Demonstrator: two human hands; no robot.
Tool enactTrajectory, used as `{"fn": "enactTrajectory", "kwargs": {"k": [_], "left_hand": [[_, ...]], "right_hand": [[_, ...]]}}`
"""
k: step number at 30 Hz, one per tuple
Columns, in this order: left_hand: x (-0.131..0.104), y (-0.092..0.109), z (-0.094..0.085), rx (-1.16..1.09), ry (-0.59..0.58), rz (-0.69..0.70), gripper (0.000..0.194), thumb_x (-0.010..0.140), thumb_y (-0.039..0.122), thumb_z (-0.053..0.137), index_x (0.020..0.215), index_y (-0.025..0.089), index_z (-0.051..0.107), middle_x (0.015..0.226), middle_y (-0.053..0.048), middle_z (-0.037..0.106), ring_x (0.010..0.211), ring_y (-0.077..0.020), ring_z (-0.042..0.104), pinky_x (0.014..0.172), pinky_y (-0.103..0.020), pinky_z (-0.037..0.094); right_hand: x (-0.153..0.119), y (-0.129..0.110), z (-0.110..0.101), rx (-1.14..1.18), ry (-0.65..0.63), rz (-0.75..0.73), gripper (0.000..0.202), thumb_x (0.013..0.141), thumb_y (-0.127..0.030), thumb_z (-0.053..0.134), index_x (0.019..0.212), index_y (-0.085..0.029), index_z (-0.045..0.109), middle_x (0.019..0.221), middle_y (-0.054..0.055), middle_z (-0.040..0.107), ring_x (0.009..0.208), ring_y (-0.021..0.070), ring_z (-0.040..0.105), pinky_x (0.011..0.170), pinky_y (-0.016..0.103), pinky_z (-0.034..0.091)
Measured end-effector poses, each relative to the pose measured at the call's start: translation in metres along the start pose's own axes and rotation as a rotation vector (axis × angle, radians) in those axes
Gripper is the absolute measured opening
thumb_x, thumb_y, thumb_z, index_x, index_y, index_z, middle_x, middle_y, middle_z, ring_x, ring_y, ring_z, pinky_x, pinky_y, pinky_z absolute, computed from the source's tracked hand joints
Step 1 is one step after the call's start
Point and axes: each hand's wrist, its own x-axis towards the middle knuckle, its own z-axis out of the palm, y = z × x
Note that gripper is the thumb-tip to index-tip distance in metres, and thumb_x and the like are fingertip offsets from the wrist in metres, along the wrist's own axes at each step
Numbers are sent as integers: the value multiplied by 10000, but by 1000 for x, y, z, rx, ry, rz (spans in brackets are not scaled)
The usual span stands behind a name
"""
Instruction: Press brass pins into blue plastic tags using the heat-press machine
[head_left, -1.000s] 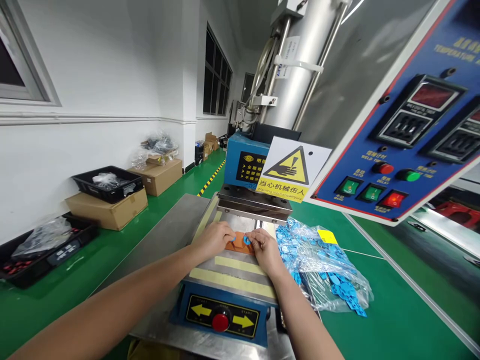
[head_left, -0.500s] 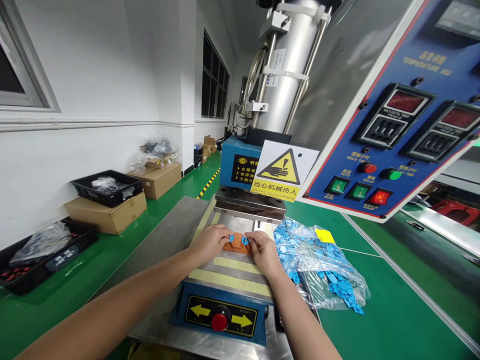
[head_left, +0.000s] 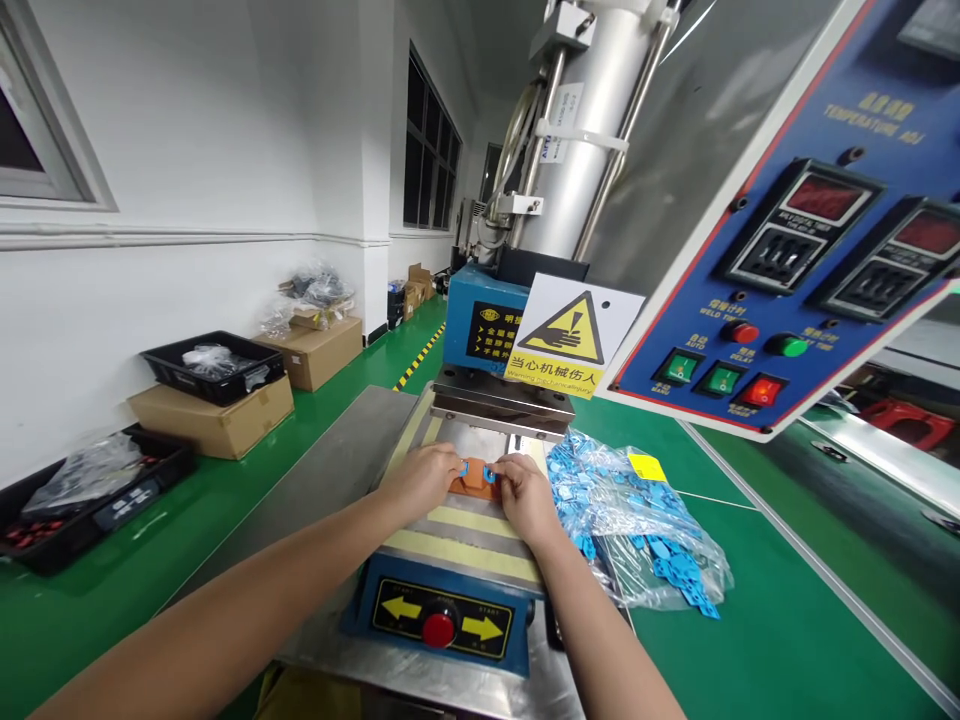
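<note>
My left hand (head_left: 421,480) and right hand (head_left: 523,492) meet on the press bed (head_left: 457,535), each pinching a small blue tag (head_left: 464,468) against the orange pad (head_left: 475,486) — dead ahead, equally near both. The pad's long axis runs left-right. The press head (head_left: 501,400) hangs just beyond; the bag of blue tags (head_left: 637,525) crowds my right.

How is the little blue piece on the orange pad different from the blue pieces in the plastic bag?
The blue piece by the left hand sits alone on the orange pad, while the blue pieces in the plastic bag lie heaped in a loose pile. The piece on the pad is out in the open under the press head; the bagged ones lie on the green table, wrapped in clear film. Both are the same bright blue.
</note>
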Motion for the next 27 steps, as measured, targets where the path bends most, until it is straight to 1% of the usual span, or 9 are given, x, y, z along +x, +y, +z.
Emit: {"fn": "enactTrajectory", "kwargs": {"k": [5, 10, 13, 16, 19, 21, 23, 25, 27], "left_hand": [[-3, 2, -4, 1, -13, -20, 252, 876, 158, 482, 921, 211, 724, 918, -50, 674, 852, -181, 626, 747, -269, 483], [-2, 8, -12, -178, -10, -38, 200, 829, 159, 543, 910, 175, 725, 883, -66, 684, 747, -171, 622, 703, -270, 491], [-3, 7, -27, -319, 16, -68, 198, 810, 211, 571, 937, 169, 718, 856, -74, 697, 729, -179, 631, 693, -283, 511], [-22, -9, -50, -470, 180, -169, 301, 802, 370, 578, 997, 174, 698, 909, -87, 713, 801, -204, 659, 760, -315, 539], [-67, -32, -63, -618, 495, -412, 460, 764, 541, 572, 1037, 183, 666, 1003, -91, 708, 919, -231, 670, 861, -347, 544], [-105, -40, -54, -718, 660, -659, 546, 753, 612, 551, 1082, 184, 631, 1050, -100, 698, 967, -252, 669, 868, -368, 557], [-140, -36, -30, -790, 722, -829, 616, 737, 680, 523, 1083, 179, 618, 1069, -113, 692, 1011, -275, 658, 872, -396, 566], [-165, -24, 3, -861, 614, -888, 693, 705, 745, 510, 1056, 161, 633, 994, -125, 708, 976, -297, 670, 866, -431, 573], [-177, -10, 32, -896, 588, -880, 711, 704, 772, 497, 1034, 159, 645, 1030, -133, 704, 1010, -310, 661, 870, -437, 575]], "right_hand": [[-2, 0, -1, 21, 29, 1, 396, 738, -8, 431, 907, -200, 733, 941, 70, 691, 906, 206, 606, 838, 361, 519], [-1, -8, -4, 71, 80, 1, 357, 810, -103, 440, 977, -204, 739, 961, 79, 717, 902, 199, 647, 832, 356, 535], [-5, -11, -15, 134, 166, 69, 325, 815, -167, 450, 965, -187, 738, 957, 90, 721, 892, 202, 666, 828, 360, 542], [-29, -7, -34, 179, 339, 249, 321, 813, -259, 471, 975, -164, 731, 1027, 125, 717, 935, 239, 667, 875, 427, 528], [-78, -1, -51, 233, 472, 512, 396, 783, -372, 549, 1070, -147, 703, 1122, 151, 698, 1037, 292, 648, 961, 500, 478], [-115, -2, -54, 346, 452, 682, 468, 718, -419, 645, 1101, -155, 691, 1138, 147, 699, 1088, 315, 636, 1000, 509, 454], [-146, -9, -48, 529, 359, 788, 530, 665, -448, 714, 1114, -168, 686, 1156, 145, 694, 1096, 317, 639, 995, 490, 471], [-164, -20, -38, 663, 277, 859, 560, 603, -462, 770, 1077, -173, 701, 1109, 151, 712, 1058, 326, 660, 955, 477, 507], [-170, -30, -29, 718, 248, 901, 565, 545, -467, 806, 1018, -171, 719, 1050, 162, 728, 1033, 340, 669, 926, 476, 525]]}}
